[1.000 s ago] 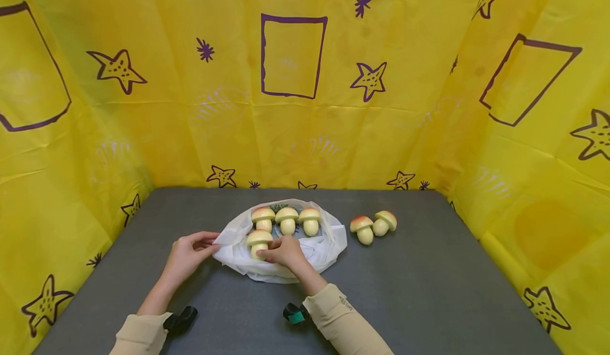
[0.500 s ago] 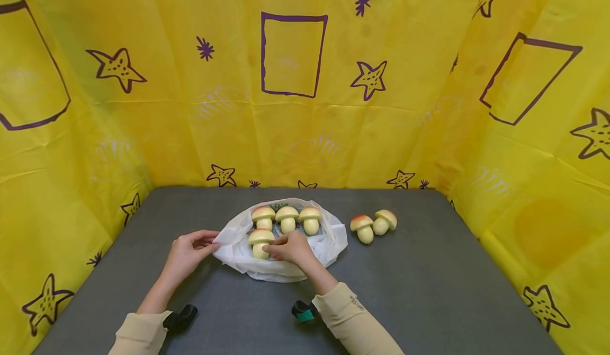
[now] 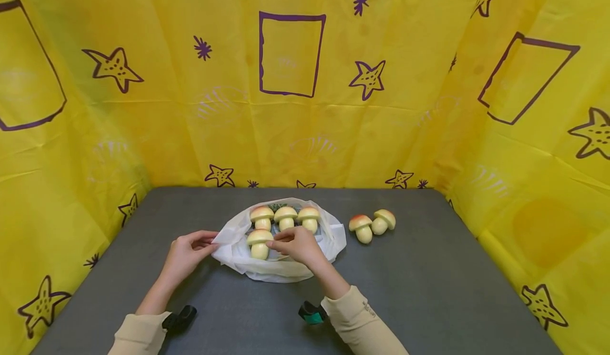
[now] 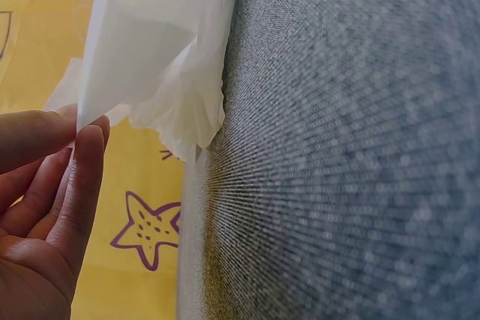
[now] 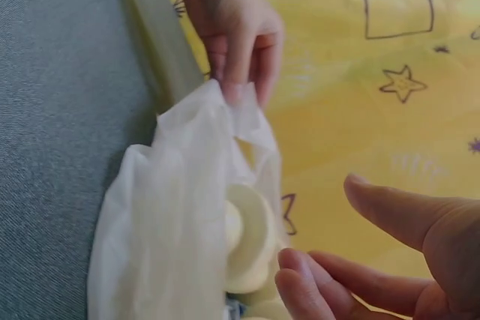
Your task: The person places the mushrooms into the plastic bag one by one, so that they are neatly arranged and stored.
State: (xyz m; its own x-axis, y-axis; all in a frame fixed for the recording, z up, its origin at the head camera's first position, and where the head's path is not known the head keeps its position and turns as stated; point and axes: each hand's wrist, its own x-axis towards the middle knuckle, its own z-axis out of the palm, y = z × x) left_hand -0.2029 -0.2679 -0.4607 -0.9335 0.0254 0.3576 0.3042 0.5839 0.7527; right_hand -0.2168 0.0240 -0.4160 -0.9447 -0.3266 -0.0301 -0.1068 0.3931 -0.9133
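The left hand [image 3: 187, 254] pinched the white bag [image 3: 271, 273] — best held taut — while the right hand [image 3: 302, 246], fingers parted and empty, needed to clear the front mushroom [image 3: 259, 249] inside without nudging it.

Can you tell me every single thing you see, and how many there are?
Smooth mushroom shapes with rounded caps: 4, pale yellow, some caps reddish, in the bag, three behind and one in front
Loose smooth mushroom shapes: 2, pale yellow, one cap clearly reddish, on the table right of the bag
Thin crinkly bag: 1, white, mouth open, on the table
Small patch: 1, dark green, at the bag's back; unclear what it is
Flat table: 1, dark grey, underneath
Cloth backdrop: yellow with purple drawings, around the table
Wrist devices: 2, black, one partly green, at the wrists
Sleeves: 2, beige, on the arms
Left hand: 1, pinching the bag's left edge
Right hand: 1, beside the front mushroom
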